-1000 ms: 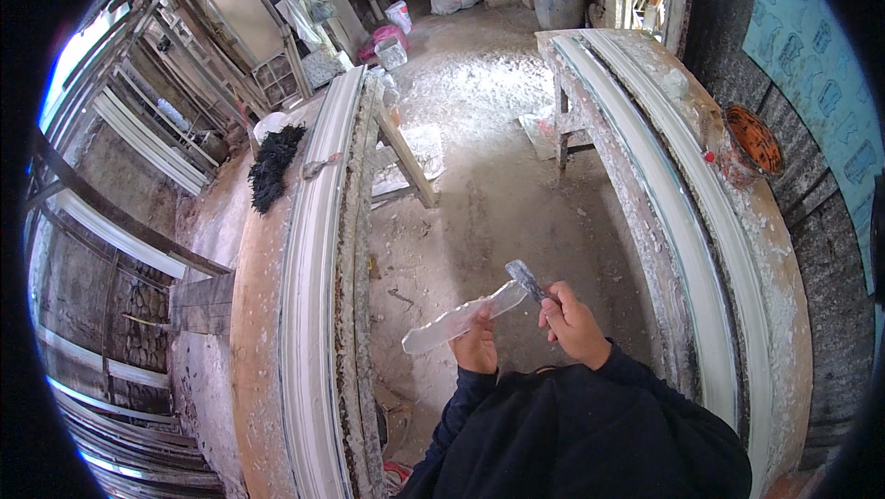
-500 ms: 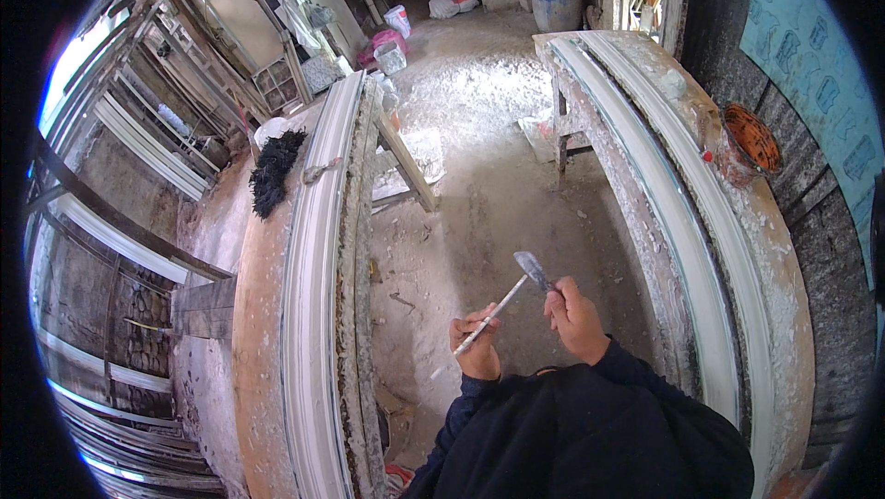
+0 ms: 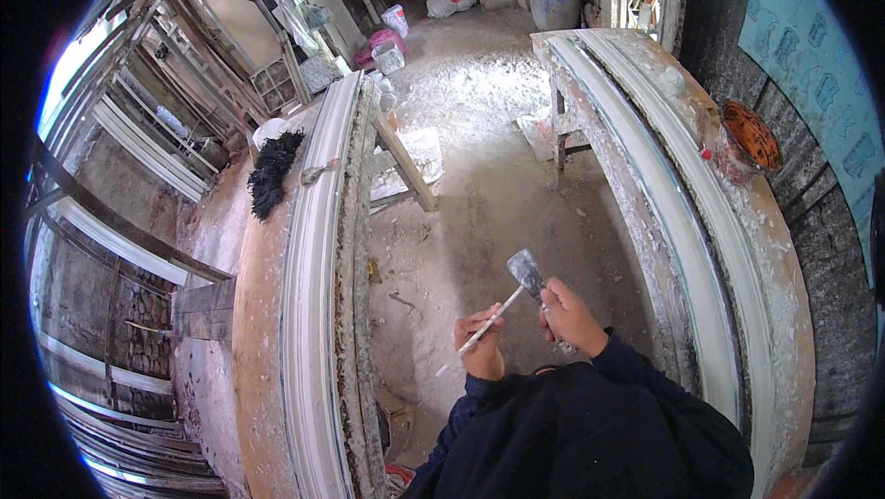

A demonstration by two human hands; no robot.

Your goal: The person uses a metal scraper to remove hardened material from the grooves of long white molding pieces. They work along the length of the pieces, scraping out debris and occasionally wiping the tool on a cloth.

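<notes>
Pale, whitish strip [image 3: 506,305], seen almost edge-on, sits in the left hand [image 3: 480,344], whose fingers are curled closed around its middle. Its long axis runs aslant: one end points away and to the right, toward the right hand [image 3: 573,322], while the other sticks out below the left hand, down and to the left. The right hand is closed in a fist round a grey flat-bladed scraper [image 3: 526,272], the blade pointing away and to the left; the strip's upper end meets the blade, though whether they touch I cannot tell. Far beyond both hands, a white container [image 3: 395,20] and a white sack [image 3: 452,4] carry red marks too small to read. Well to the right of the right hand and farther off, a light blue sheet [image 3: 816,47] bears rows of dark outlined shapes. Left of the left hand lies a long white moulding [image 3: 318,269], with a black shaggy bundle [image 3: 273,176] farther along; right of the right hand runs another ridged white length [image 3: 668,195].
</notes>
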